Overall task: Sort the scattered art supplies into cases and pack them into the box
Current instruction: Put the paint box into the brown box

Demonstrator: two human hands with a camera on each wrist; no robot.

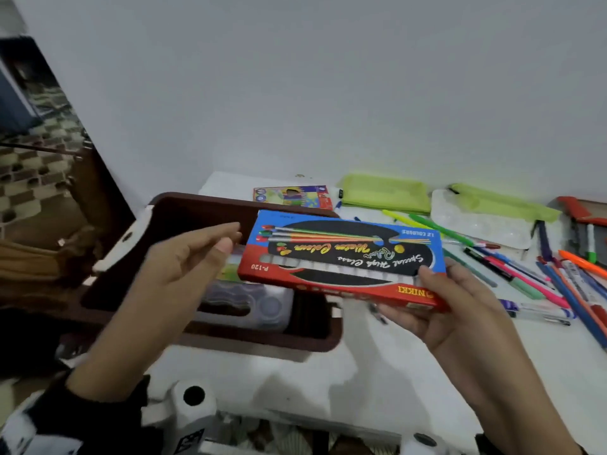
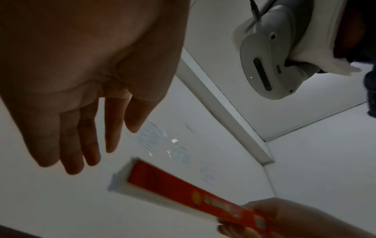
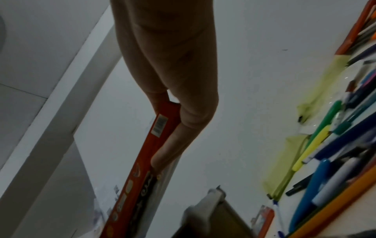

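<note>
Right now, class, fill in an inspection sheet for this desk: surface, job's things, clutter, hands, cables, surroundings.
Surface: white tabletop, pens spread across its right side.
Job's things: red-and-blue cardboard watercolour box held above the open dark brown plastic storage box, which holds a clear paint case.
Clutter: loose coloured pens, two lime-green mesh pouches, a small coloured-pencil pack.
Hands: right hand grips the watercolour box; left hand open beside it.
Cables: nothing seen.
Surroundings: plain white wall.
</note>
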